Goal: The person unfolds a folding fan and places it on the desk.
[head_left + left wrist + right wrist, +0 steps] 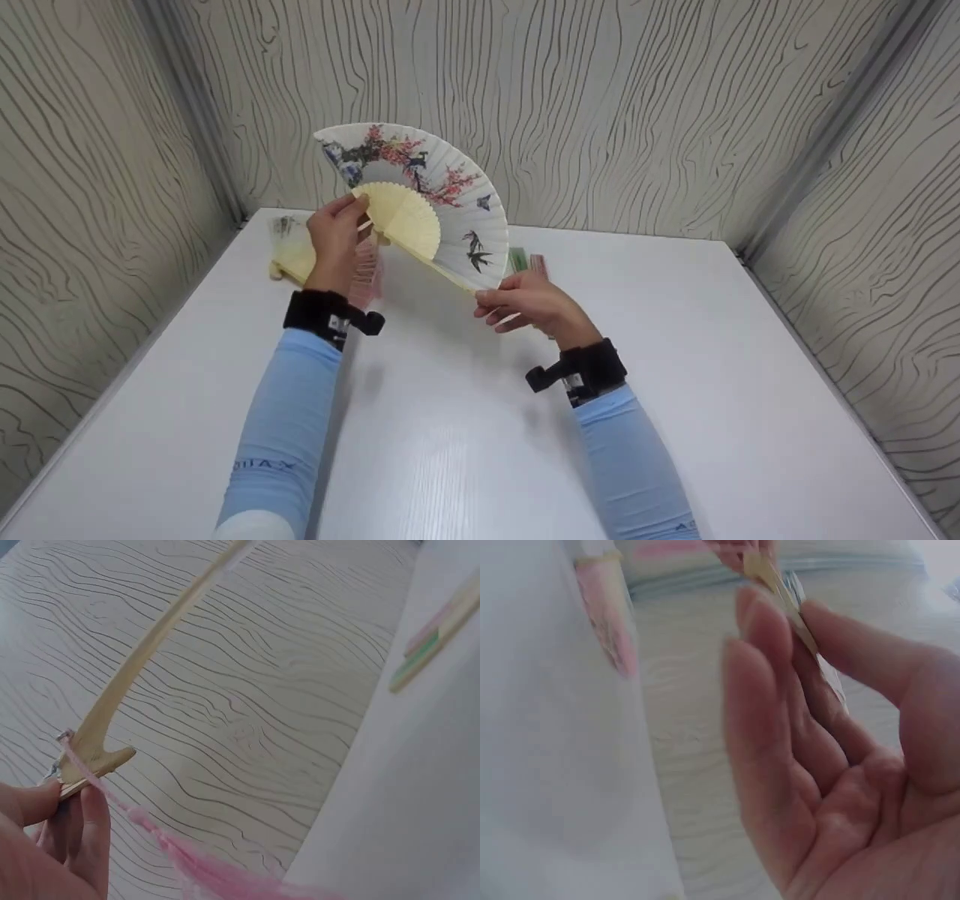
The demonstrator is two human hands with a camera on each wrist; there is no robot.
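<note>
A folding fan (457, 225) is spread wide above the table, its white leaf printed with pink blossoms and dark birds over cream ribs. My left hand (334, 240) pinches it near the pivot. At the other end, my right hand (536, 304) pinches the outer tip of the lower guard stick between thumb and fingers. The left wrist view shows the fan edge-on, with a pink tassel (202, 862) hanging from its pivot. Seen from the right wrist, the guard passes between thumb and fingertips.
Behind my left hand, another partly spread fan (292, 255) lies on the white table (450, 420). A green item (519, 259) and a pink item (538, 264), partly hidden, lie beyond my right hand. Wood-grain panels (600, 112) enclose the table's back and sides.
</note>
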